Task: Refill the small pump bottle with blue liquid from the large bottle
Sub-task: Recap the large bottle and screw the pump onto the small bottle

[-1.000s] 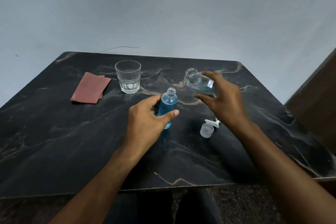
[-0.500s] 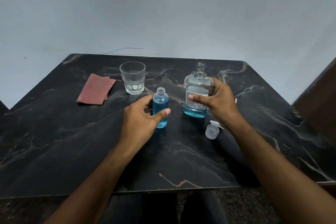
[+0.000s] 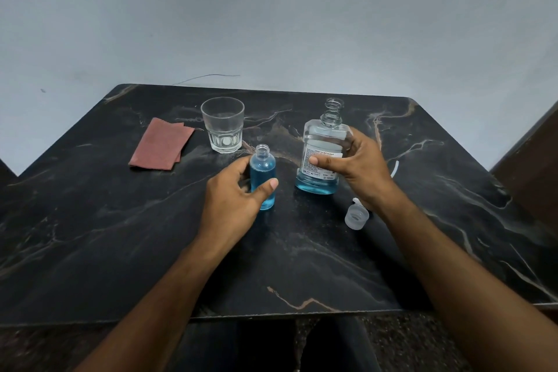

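The small bottle (image 3: 263,172) stands upright and uncapped on the black marbled table (image 3: 120,235), nearly full of blue liquid. My left hand (image 3: 235,199) wraps around its lower part. To its right the large clear bottle (image 3: 323,148) stands upright on the table, open at the neck, with a shallow layer of blue liquid at its bottom. My right hand (image 3: 356,166) holds it from the right side. A translucent cap (image 3: 357,216) lies by my right wrist, with a white pump part (image 3: 395,167) partly hidden behind that hand.
An empty drinking glass (image 3: 222,124) stands behind the small bottle. A folded reddish cloth (image 3: 161,144) lies at the back left. A dark wooden piece of furniture (image 3: 531,166) borders the table's right side. A grey wall rises behind.
My right hand has turned the large bottle from tilted over the small bottle to upright and set it down on the table. The left hand stays on the small bottle.
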Motion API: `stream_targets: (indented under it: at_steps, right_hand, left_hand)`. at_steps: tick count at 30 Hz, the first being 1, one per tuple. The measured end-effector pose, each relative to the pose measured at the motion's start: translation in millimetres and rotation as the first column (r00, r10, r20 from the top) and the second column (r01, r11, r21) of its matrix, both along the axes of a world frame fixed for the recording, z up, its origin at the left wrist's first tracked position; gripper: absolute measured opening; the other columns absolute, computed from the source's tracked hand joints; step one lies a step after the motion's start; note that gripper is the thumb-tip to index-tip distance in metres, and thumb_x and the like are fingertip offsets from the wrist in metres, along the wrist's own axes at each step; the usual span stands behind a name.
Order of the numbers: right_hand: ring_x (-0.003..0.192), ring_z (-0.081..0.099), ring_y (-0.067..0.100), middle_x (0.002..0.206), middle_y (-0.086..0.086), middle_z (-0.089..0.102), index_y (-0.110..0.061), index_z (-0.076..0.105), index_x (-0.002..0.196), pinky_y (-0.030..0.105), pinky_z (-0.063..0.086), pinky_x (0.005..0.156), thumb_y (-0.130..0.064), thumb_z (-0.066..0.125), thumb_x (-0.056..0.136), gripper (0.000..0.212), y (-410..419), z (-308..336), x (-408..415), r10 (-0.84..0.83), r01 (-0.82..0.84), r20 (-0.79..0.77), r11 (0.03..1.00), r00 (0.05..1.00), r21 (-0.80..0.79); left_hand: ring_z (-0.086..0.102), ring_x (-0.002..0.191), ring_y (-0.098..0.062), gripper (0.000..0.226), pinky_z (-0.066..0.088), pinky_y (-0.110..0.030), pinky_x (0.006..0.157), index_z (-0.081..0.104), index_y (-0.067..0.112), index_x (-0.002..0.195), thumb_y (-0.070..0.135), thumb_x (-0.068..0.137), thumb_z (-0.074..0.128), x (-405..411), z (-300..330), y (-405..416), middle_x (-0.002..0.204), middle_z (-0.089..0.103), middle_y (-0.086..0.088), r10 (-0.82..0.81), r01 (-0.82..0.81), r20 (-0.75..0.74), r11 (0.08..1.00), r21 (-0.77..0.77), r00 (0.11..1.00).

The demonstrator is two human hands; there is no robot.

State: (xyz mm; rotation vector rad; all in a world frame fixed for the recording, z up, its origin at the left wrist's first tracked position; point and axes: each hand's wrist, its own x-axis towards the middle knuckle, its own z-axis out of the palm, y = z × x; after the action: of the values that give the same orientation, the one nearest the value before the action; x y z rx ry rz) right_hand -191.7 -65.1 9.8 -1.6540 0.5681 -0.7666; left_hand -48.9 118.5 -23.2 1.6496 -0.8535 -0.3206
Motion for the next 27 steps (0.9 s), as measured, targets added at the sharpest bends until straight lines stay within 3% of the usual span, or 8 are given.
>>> stream_targets:
  at_steps: [8, 15, 17, 19, 21, 23, 25, 27]
  right_hand:
    - [0.106, 0.072, 0.015, 0.113, 0.000, 0.075, -0.021, 0.059, 0.120, 0.038, 0.061, 0.090, -0.019, 0.089, 0.056, 0.070, 4.4, -0.3, -3.9, -0.010, 0.010, -0.020, 1.000, 1.000, -0.006]
    - [0.123, 0.061, 0.015, 0.134, 0.000, 0.063, -0.021, 0.044, 0.144, 0.034, 0.054, 0.102, -0.023, 0.092, 0.057, 0.099, 7.0, 2.0, -16.9, -0.038, 0.015, -0.174, 0.991, 0.984, -0.132]
    - [0.126, 0.057, 0.016, 0.138, 0.001, 0.059, -0.018, 0.044, 0.147, 0.034, 0.050, 0.106, -0.015, 0.093, 0.062, 0.097, 6.7, 5.9, -26.4, -0.096, 0.039, -0.241, 0.972, 0.966, -0.231]
    - [0.124, 0.057, 0.016, 0.139, 0.002, 0.057, -0.014, 0.053, 0.143, 0.035, 0.049, 0.107, -0.008, 0.091, 0.068, 0.084, 9.0, 10.6, -38.9, -0.221, 0.115, -0.280, 0.929, 0.934, -0.352]
    - [0.110, 0.061, 0.016, 0.129, 0.004, 0.062, -0.011, 0.066, 0.131, 0.032, 0.053, 0.100, -0.008, 0.088, 0.073, 0.062, 12.7, 13.5, -53.1, -0.380, 0.186, -0.278, 0.824, 0.882, -0.535]
    - [0.092, 0.065, 0.012, 0.108, 0.003, 0.072, -0.014, 0.076, 0.113, 0.016, 0.051, 0.081, -0.018, 0.087, 0.077, 0.038, 17.0, 18.4, -64.9, -0.465, 0.150, -0.322, 0.729, 0.824, -0.668]
    - [0.080, 0.064, 0.007, 0.096, -0.002, 0.075, -0.019, 0.079, 0.105, 0.008, 0.041, 0.062, -0.034, 0.087, 0.076, 0.034, 21.2, 22.6, -72.3, -0.417, 0.028, -0.508, 0.792, 0.754, -0.610]
    - [0.082, 0.060, 0.010, 0.103, -0.001, 0.074, -0.019, 0.075, 0.113, 0.016, 0.039, 0.062, -0.042, 0.088, 0.071, 0.049, 26.1, 24.4, -73.0, -0.322, -0.115, -0.696, 0.857, 0.642, -0.502]
  left_hand:
    - [0.068, 0.098, 0.012, 0.047, 0.052, -0.006, 0.080, 0.065, 0.029, 0.129, 0.022, 0.085, 0.083, -2.7, 0.5, 0.4, 0.109, 0.070, 0.023, -0.008, 0.008, 0.009, 1.000, 0.020, 1.000]
    - [0.065, 0.113, 0.003, 0.065, 0.054, -0.025, 0.101, 0.059, 0.028, 0.140, 0.029, 0.080, 0.086, -2.0, -1.1, 2.5, 0.125, 0.067, 0.019, -0.020, 0.018, 0.037, 0.998, 0.060, 0.999]
    - [0.059, 0.125, -0.003, 0.084, 0.049, -0.028, 0.108, 0.050, 0.028, 0.149, 0.031, 0.075, 0.090, -1.8, -1.4, 5.8, 0.142, 0.060, 0.012, -0.021, 0.017, 0.060, 0.998, 0.065, 0.998]
    - [0.055, 0.129, -0.004, 0.098, 0.045, -0.026, 0.110, 0.042, 0.028, 0.154, 0.035, 0.070, 0.091, -2.4, 0.6, 11.0, 0.146, 0.051, 0.014, -0.004, 0.001, 0.100, 0.999, 0.038, 0.995]
    - [0.053, 0.131, -0.004, 0.093, 0.043, -0.027, 0.112, 0.043, 0.027, 0.154, 0.038, 0.072, 0.087, -3.7, 6.4, 16.7, 0.145, 0.048, 0.014, 0.055, -0.051, 0.193, 0.998, -0.025, 0.980]
    - [0.053, 0.133, -0.007, 0.077, 0.045, -0.031, 0.113, 0.050, 0.027, 0.147, 0.041, 0.079, 0.082, -5.9, 18.1, 20.2, 0.145, 0.052, 0.010, 0.113, -0.085, 0.275, 0.990, -0.112, 0.955]
    - [0.055, 0.130, -0.008, 0.062, 0.046, -0.030, 0.110, 0.057, 0.026, 0.141, 0.042, 0.085, 0.077, -9.2, 36.2, 17.9, 0.141, 0.057, 0.007, 0.110, -0.062, 0.357, 0.988, -0.145, 0.928]
    - [0.057, 0.124, -0.006, 0.051, 0.047, -0.023, 0.106, 0.063, 0.023, 0.136, 0.037, 0.088, 0.076, -10.7, 55.5, 10.0, 0.135, 0.062, 0.006, 0.076, -0.020, 0.452, 0.991, -0.129, 0.889]
